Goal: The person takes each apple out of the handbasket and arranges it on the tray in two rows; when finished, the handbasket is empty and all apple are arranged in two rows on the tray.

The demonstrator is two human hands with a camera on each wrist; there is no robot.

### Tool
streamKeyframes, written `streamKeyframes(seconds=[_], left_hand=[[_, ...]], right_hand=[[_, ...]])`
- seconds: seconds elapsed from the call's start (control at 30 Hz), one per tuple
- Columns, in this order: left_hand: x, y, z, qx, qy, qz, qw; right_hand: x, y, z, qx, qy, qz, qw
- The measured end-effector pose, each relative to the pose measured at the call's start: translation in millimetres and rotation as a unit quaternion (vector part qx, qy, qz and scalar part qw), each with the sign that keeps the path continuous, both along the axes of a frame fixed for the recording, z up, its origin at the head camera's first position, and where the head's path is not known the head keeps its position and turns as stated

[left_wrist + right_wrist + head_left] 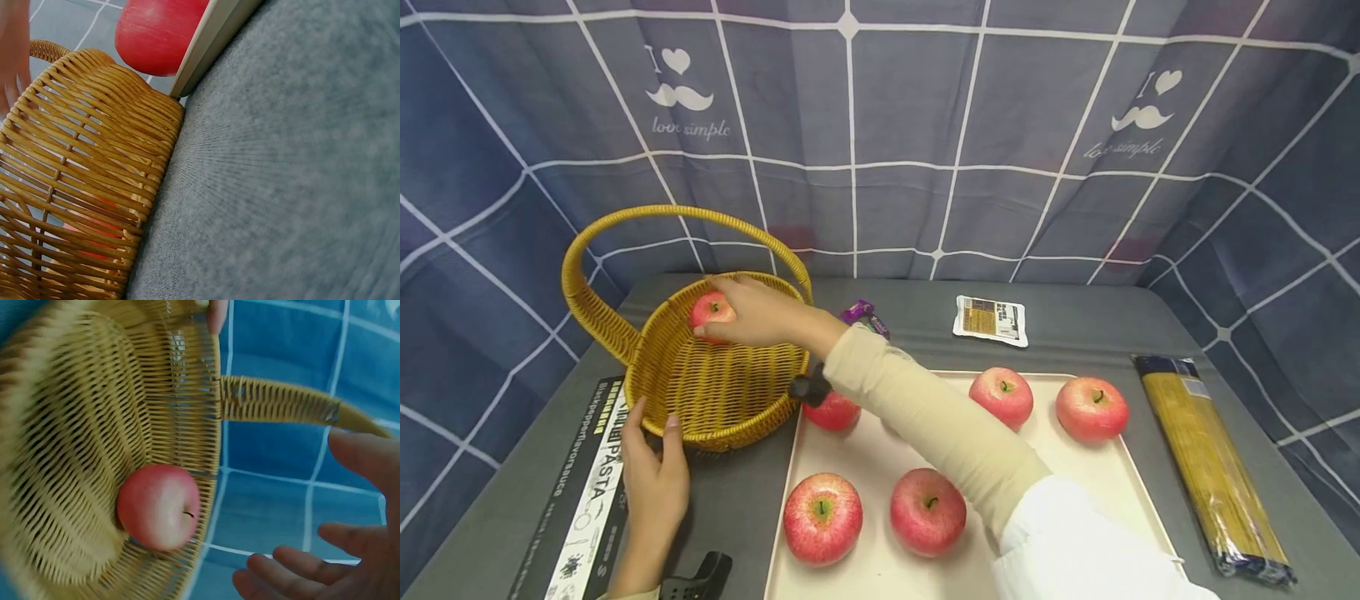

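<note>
My right hand (767, 312) is over the wicker basket (715, 439), beside a red apple (711, 308) inside it. In the right wrist view, this apple (159, 506) rests against the basket wall, while the right hand (350, 550) is spread apart from it with nothing held. My left hand (655, 475) is at the basket's near left side, with its extended fingertips right at the rim. In the left wrist view, the basket's woven side (94, 156) fills the left, and red shows through its weave.
A cream tray (880, 575) bearing several apples (822, 518) stands right of the basket. A black-and-white pasta box (591, 500) lies at left, bagged pasta (1213, 467) at right. Purple-wrapped sweets (865, 317) and a white sachet (990, 320) lie at the back, before a checked curtain (895, 117).
</note>
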State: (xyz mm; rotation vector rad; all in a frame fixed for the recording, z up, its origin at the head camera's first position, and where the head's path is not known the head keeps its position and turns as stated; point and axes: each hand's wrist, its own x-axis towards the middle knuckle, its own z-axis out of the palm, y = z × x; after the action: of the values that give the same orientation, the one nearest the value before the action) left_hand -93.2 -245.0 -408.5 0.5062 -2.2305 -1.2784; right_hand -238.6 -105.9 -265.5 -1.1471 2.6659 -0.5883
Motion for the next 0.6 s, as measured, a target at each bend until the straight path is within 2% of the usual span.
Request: streamKeyframes(seconds=[0.1, 0.23, 0.33, 0.43, 0.6], left_hand=[[1.8, -0.9, 0.8, 0.003, -0.002, -0.005, 1.0000], [3.7, -1.3, 1.0, 0.003, 0.000, -0.008, 1.0000], [3.0, -0.9, 0.7, -0.003, 0.010, -0.008, 0.9999], [2.0, 0.4, 0.3, -0.007, 0.012, -0.008, 0.9999], [1.9, 0.6, 2.9, -0.016, 0.012, -0.006, 0.9998]], right_hand=[[-11.1, -27.6, -7.3, 0.010, -0.038, -0.020, 0.999], [-26.4, -48.2, -28.9, -0.017, -0.090, -0.063, 0.994], [-37.6, -52.7, -51.1, -0.051, -0.116, -0.110, 0.986], [-44.5, -52.4, -71.5, -0.093, -0.150, -0.132, 0.975], [-41.0, -54.1, -86.5, -0.157, -0.245, -0.097, 0.952]])
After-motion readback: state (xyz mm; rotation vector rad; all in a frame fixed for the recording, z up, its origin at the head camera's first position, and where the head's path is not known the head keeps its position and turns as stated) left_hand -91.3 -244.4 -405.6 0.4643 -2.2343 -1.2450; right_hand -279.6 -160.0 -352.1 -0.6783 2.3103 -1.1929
